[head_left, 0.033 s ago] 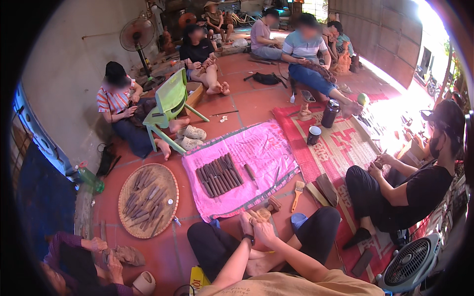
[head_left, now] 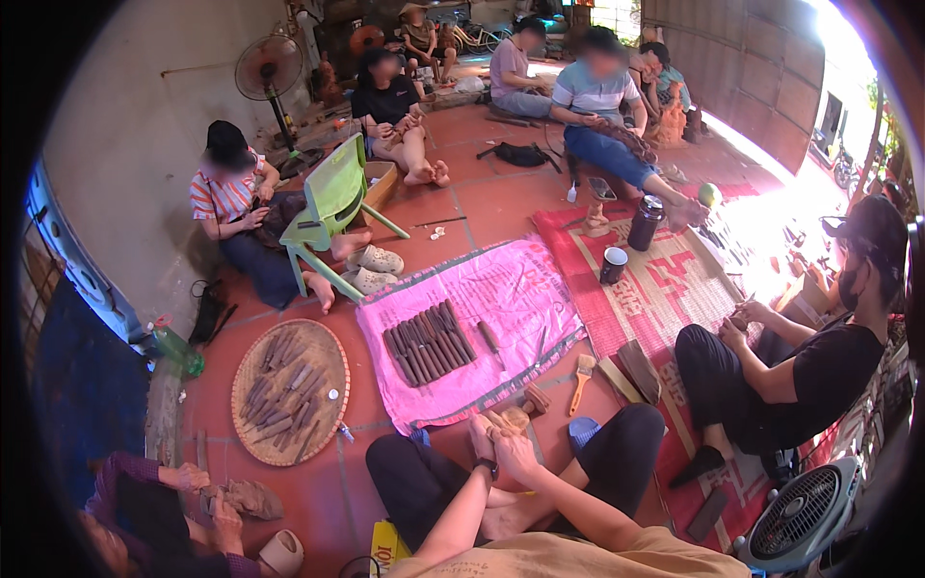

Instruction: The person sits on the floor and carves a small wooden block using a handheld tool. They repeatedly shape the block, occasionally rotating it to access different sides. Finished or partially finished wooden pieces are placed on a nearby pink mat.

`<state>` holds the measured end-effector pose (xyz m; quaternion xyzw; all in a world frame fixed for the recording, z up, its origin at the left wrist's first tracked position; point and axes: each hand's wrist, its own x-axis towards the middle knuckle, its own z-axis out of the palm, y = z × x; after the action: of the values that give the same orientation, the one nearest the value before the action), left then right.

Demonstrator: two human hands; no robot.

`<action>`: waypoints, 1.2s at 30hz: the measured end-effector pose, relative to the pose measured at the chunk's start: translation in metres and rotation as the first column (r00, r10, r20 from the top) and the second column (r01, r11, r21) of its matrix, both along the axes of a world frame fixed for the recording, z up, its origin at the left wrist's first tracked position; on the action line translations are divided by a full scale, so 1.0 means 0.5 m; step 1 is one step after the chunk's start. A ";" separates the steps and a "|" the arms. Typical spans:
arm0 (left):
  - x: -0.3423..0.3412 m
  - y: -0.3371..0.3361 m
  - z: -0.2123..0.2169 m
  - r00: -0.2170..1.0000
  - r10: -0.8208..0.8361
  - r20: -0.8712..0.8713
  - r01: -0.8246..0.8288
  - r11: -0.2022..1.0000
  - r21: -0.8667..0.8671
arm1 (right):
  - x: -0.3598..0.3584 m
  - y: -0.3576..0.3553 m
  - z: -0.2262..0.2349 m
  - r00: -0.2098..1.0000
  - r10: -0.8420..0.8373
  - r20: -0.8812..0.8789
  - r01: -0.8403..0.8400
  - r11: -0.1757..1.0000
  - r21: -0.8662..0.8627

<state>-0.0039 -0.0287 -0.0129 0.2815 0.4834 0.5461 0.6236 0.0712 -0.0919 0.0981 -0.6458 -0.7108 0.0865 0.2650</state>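
My left hand (head_left: 481, 435) and right hand (head_left: 514, 451) meet above my crossed legs, fingers clenched together around a small pale carved wooden piece (head_left: 508, 420), just beside the crinkled pink woven plastic sheet (head_left: 501, 289) holding dark wooden sticks (head_left: 429, 342).

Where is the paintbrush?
In the head view, the paintbrush lies on the tile floor right of the pink sheet, just beyond the person's hands and right knee.

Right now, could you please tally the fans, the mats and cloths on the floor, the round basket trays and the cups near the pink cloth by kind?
Fans: 2, a standing fan and a floor fan
Floor coverings: 2, a pink cloth and a red mat
Basket trays: 1
Cups: 2, a dark mug and a tall flask
Total: 7
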 end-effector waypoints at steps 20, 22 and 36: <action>-0.019 0.008 -0.062 0.999 -0.022 -0.024 0.023 0.999 0.026 | -0.022 0.042 0.036 0.996 0.011 -0.090 -0.008 0.999 0.035; 0.002 0.000 -0.033 1.000 -0.012 -0.026 0.012 1.000 0.005 | -0.012 0.035 0.032 0.992 0.009 -0.126 0.018 0.977 0.210; 0.019 -0.002 0.012 0.999 0.012 -0.042 -0.012 1.000 -0.011 | 0.006 0.076 -0.015 0.986 -0.029 -0.166 0.016 0.997 -0.081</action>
<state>0.0054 -0.0296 -0.0067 0.2867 0.5011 0.5410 0.6115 0.0739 -0.0539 0.0907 -0.6544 -0.6748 0.1654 0.2985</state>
